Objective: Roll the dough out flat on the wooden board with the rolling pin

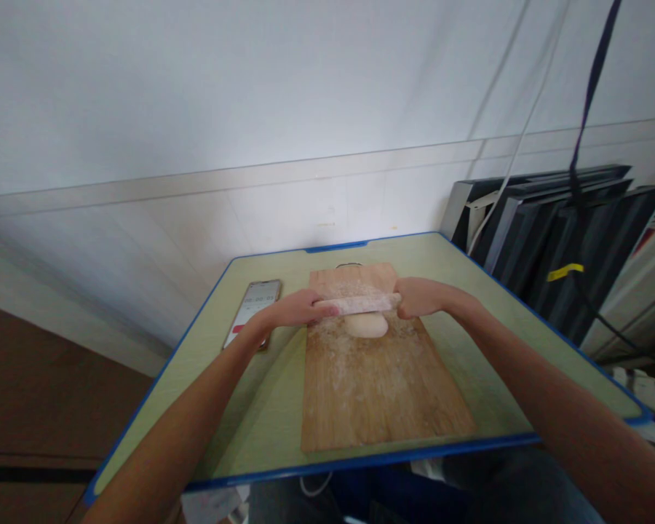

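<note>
With the dough point(367, 327) taken as the clock's centre and the wall point(284, 87) at twelve, a rolling pin point(360, 303) is held level just past it, at twelve o'clock; the dough's far edge is overlapped by the pin, though how firmly it is pressed cannot be told. The pin's nine o'clock end is grasped by the left hand point(301, 306), its thumb laid along the wood; the three o'clock end is enclosed by the right hand point(415, 297), its fingers curled into a fist. The dough, pale, smooth and rounded toward six o'clock, is borne by the far half of a wooden board point(382, 400); the board is dusted with white powder, most thickly around the dough. A phone point(255, 302) is placed at nine o'clock, beside the left hand, with timer digits and a red button shown on its screen; phone and board alike are supported by a pale green table point(276, 415) edged in blue. At two o'clock, beyond the table's edge, dark panels point(546, 240) are stacked upright; in front of them a black strap point(589, 94) is hung, marked with a yellow band point(565, 272).
</note>
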{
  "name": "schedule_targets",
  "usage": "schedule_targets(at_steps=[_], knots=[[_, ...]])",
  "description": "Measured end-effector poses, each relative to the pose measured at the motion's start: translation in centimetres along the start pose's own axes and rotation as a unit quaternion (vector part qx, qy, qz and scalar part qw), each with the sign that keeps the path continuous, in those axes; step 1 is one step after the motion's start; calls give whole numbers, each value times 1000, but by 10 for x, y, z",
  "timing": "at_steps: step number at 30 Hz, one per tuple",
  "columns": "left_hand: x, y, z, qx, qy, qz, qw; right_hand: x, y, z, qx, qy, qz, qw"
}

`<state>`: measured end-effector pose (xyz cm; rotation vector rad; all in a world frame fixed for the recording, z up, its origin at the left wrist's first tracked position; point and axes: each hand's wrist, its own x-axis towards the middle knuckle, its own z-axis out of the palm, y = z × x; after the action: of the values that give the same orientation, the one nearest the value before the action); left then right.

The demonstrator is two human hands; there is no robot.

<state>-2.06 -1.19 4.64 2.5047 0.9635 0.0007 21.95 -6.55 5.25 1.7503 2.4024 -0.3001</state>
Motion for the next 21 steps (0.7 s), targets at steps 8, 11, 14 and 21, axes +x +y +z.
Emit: schedule_targets(at_steps=[8, 11, 14, 21], knots=[[-10, 2, 13, 203, 119, -31, 971, -19, -15, 17, -64, 111, 133, 983], [-13, 4, 21, 271, 158, -55, 948, -25, -21, 29, -88, 169, 165, 968], [-20, 9, 31, 291, 185, -76, 935, -28, -24, 40, -91, 219, 179, 955], [-30, 22, 43, 293, 221, -137, 920, -24, -20, 39, -90, 217, 157, 959]])
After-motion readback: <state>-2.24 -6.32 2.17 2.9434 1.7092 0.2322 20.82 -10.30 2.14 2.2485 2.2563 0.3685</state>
